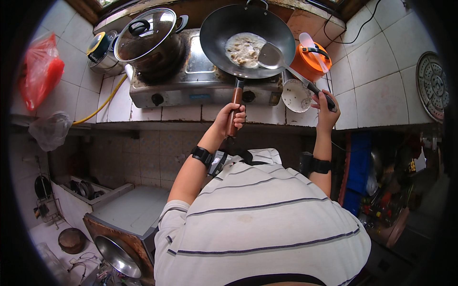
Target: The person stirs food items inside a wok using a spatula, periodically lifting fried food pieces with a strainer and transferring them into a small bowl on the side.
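My left hand point(234, 117) is wrapped around the brown wooden handle point(237, 95) of a dark wok point(214, 39), which rests on the right side of a gas stove point(171, 87). Pale, lumpy food in bubbling liquid point(244, 44) lies at the bottom of the wok. The black grip of a metal wok spatula point(271, 57) is in my right hand point(326, 109). Its blade touches the right side of the food, and its shaft crosses the wok's rim. Below that shaft, a patterned bowl point(296, 96) stands on the tiled counter.
A lidded pot point(154, 50) occupies the left burner. An orange lidded container point(309, 66) with a pale plastic spoon point(312, 50) on top sits right of the wok. A yellow hose point(103, 107) runs left of the stove. A perforated metal steamer plate point(433, 85) leans against the right wall.
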Motion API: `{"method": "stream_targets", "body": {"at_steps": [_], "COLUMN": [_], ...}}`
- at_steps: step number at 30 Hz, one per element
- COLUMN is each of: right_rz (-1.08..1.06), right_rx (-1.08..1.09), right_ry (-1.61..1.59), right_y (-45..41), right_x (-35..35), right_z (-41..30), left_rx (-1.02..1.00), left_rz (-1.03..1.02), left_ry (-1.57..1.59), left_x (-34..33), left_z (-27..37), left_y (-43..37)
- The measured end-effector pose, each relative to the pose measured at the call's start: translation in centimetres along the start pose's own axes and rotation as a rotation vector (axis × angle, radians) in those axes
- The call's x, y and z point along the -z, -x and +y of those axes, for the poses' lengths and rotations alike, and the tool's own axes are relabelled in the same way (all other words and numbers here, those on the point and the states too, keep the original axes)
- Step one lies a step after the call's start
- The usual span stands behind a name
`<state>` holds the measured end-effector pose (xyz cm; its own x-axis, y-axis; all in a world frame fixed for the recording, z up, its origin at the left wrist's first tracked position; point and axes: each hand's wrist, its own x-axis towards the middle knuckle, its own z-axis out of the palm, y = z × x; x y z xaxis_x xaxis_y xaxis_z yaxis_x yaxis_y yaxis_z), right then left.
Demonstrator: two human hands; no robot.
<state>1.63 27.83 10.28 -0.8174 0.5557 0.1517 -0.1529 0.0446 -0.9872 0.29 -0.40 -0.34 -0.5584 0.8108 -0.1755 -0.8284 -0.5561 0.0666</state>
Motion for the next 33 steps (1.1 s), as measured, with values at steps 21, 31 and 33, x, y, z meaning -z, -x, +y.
{"method": "stream_targets", "body": {"at_steps": [21, 31, 33], "right_rz": [-0.201, -0.176, -0.184], "right_rx": [-0.113, -0.106, -0.091], "right_ry": [0.071, 0.074, 0.078], "right_y": [-2.9, -3.1, -3.2], "right_x": [0.3, 0.3, 0.1], "right_z": [-2.8, -2.6, -2.7], "left_rx": [0.078, 0.073, 0.07], "left_rz": [0.025, 0.057, 0.084], "left_ry": [0.131, 0.126, 0.117], "left_x": [-1.1, -1.1, -1.1], "left_z": [0.6, 0.4, 0.4], "left_y": [0.4, 0.5, 0.6]}}
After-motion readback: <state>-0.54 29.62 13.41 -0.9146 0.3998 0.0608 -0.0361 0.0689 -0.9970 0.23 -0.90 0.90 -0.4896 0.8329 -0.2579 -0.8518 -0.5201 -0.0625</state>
